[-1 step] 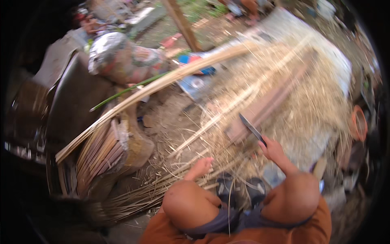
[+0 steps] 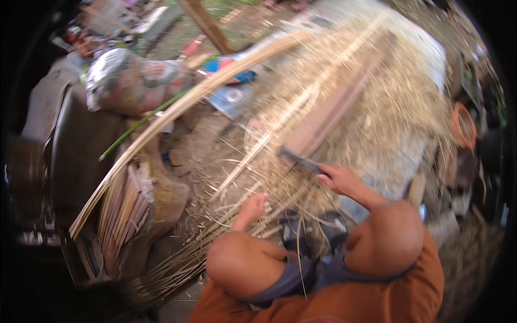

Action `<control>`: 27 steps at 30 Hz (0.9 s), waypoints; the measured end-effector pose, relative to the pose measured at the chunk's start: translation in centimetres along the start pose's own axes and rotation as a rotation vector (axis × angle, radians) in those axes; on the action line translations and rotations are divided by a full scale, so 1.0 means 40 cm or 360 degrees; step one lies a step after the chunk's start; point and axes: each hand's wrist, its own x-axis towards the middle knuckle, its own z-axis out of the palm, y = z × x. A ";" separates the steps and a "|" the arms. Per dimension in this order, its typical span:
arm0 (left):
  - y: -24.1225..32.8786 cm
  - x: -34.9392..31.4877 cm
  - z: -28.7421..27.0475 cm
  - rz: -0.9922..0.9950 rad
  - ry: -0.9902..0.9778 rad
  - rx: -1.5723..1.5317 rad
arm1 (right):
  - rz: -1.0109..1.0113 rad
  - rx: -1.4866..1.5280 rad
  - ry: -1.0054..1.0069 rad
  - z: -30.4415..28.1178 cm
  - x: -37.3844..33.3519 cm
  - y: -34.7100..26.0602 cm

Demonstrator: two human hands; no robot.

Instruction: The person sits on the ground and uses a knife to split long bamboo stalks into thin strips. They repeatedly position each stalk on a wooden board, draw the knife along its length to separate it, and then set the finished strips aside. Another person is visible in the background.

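1. Pale ground sheet (image 2: 437,62), spread ahead and to the right, mostly under loose shavings (image 2: 401,107); its far right edge shows.
2. Long pale strip bundle (image 2: 156,126), left side, slanting from near left to far centre; bounds the work area on that side.
3. Brown board (image 2: 336,110), flat among the shavings, long axis running from near centre to far right. Near end sits ahead and left of the right hand.
4. Thin strips (image 2: 186,264), heaped low left, beside the left knee (image 2: 245,266).
5. Left hand (image 2: 253,207), just past that knee, near the strip ends; fingers curled, blurred, cannot tell if gripping anything. Farther from the board than the right.
6. Right hand (image 2: 339,180), closed round the knife handle, forearm beside the right knee (image 2: 388,234). Knees limit room toward the body; low shavings lie ahead and right.
7. Knife (image 2: 300,160), blade pointing left, roughly crosswise to the board, tip at its near end; contact unclear.
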 end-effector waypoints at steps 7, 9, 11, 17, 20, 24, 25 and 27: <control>-0.035 -0.266 -0.156 -0.0351 -0.0048 0.0202 | 0.1095 -0.0390 0.0497 -0.248 -0.001 0.411; -0.027 -0.221 -0.180 -0.0322 -0.0126 0.0200 | 0.1141 -0.0630 0.0662 -0.298 -0.042 0.506; -0.106 -0.219 -0.181 -0.0393 -0.0237 0.0263 | 0.1154 -0.0236 0.0297 -0.203 0.014 0.363; 0.013 0.024 -0.014 0.0048 0.0168 0.0617 | 0.0159 0.0014 -0.0478 0.132 -0.078 -0.068; 0.045 0.010 -0.042 0.0004 0.0029 0.0792 | 0.0379 -0.0139 -0.0222 0.063 -0.047 0.044; -0.052 -0.085 -0.052 0.0027 -0.0049 0.0768 | 0.1291 -0.0454 0.0554 -0.272 -0.038 0.481; -0.080 -0.072 -0.048 0.0054 -0.0036 0.0726 | 0.1362 -0.0598 0.0605 -0.320 -0.053 0.527; -0.058 -0.068 -0.070 0.0003 -0.0068 0.0505 | 0.1469 -0.0033 0.0455 -0.265 0.007 0.403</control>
